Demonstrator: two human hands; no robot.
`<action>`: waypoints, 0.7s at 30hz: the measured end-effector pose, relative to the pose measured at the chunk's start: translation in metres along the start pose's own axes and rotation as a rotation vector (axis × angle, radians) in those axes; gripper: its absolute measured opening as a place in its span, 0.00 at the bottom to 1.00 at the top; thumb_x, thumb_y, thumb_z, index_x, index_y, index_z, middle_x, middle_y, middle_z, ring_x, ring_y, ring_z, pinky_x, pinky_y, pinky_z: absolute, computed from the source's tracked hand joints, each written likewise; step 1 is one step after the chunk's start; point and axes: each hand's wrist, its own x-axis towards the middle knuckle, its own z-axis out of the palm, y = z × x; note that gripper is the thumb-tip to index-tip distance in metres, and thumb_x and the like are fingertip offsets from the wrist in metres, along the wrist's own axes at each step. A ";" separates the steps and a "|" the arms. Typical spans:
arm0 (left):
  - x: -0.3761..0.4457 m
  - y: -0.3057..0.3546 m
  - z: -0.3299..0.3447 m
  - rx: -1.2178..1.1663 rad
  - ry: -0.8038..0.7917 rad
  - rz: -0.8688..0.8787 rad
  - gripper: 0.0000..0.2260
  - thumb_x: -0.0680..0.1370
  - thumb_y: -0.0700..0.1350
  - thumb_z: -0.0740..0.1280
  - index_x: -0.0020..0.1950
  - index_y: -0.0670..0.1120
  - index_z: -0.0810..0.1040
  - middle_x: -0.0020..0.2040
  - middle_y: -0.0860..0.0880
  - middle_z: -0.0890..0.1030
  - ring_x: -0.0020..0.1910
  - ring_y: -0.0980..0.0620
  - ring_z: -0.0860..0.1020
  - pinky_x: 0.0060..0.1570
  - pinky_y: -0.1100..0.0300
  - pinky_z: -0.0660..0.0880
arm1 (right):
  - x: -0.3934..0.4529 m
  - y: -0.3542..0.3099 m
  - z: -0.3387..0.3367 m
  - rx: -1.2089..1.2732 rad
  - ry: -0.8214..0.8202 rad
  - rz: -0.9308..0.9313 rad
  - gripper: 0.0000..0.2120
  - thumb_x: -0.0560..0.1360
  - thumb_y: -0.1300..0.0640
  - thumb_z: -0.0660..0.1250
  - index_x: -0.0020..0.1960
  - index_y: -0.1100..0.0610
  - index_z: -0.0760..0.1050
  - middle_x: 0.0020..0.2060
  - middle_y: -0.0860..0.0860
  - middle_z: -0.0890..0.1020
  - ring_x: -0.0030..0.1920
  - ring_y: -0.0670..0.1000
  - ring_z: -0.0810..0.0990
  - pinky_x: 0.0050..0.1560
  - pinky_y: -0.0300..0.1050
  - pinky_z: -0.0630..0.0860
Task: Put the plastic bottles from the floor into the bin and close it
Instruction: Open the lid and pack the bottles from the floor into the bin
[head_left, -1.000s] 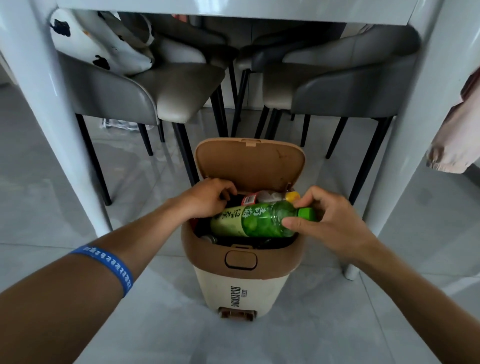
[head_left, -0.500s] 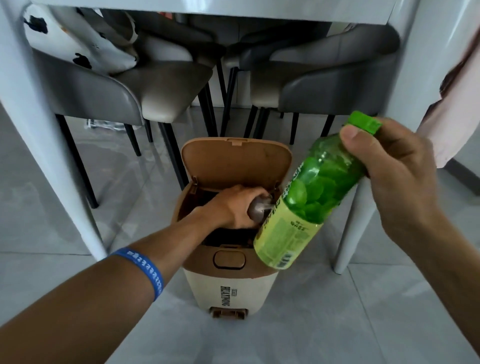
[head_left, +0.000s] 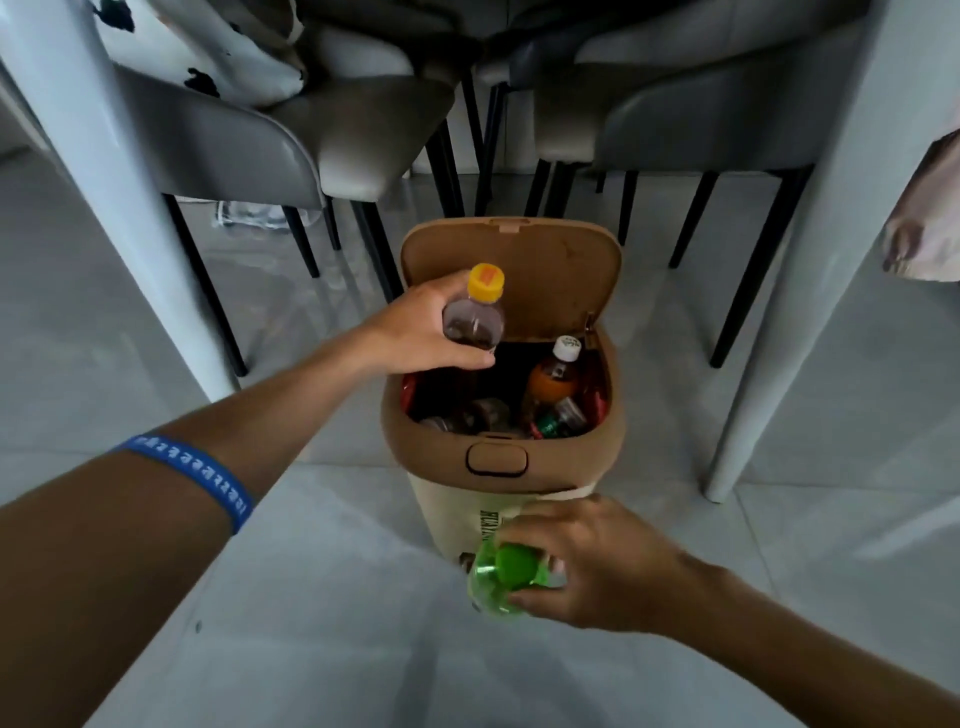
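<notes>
Crowding bin (head_left: 498, 499): bottles (head_left: 553, 382); chairs (head_left: 291, 140) behind.

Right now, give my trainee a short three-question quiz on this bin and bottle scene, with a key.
1. True or false: the bin's lid is shut.
2. Which bottle does the left hand hold? A) green-capped bottle B) yellow-capped bottle C) white-capped bottle
3. Fill in: the right hand holds the green-capped bottle low in front of the ____.

Key
1. False: it stands open, with bottles showing inside.
2. B: the yellow-capped bottle, held upright at the left edge of the bin's opening. The white-capped bottle is inside the bin.
3. bin
</notes>
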 end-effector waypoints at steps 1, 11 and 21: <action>0.001 0.003 -0.002 0.010 0.005 0.005 0.28 0.69 0.47 0.79 0.65 0.57 0.71 0.57 0.62 0.77 0.59 0.60 0.76 0.59 0.64 0.70 | -0.002 -0.001 0.007 -0.025 -0.054 0.006 0.23 0.74 0.41 0.67 0.66 0.48 0.74 0.61 0.45 0.81 0.56 0.47 0.79 0.56 0.40 0.71; 0.000 0.000 -0.003 0.014 0.018 0.019 0.26 0.70 0.48 0.78 0.64 0.58 0.72 0.57 0.60 0.79 0.58 0.61 0.77 0.61 0.62 0.73 | -0.003 0.007 0.060 -0.161 -0.182 0.185 0.22 0.76 0.39 0.61 0.66 0.48 0.69 0.60 0.49 0.82 0.55 0.53 0.82 0.56 0.48 0.76; -0.002 -0.008 -0.010 -0.016 0.027 0.058 0.27 0.72 0.43 0.77 0.67 0.47 0.69 0.54 0.58 0.79 0.55 0.67 0.77 0.56 0.67 0.73 | 0.091 0.002 -0.080 0.113 0.274 0.094 0.07 0.79 0.55 0.64 0.51 0.50 0.81 0.38 0.40 0.82 0.36 0.38 0.77 0.42 0.43 0.75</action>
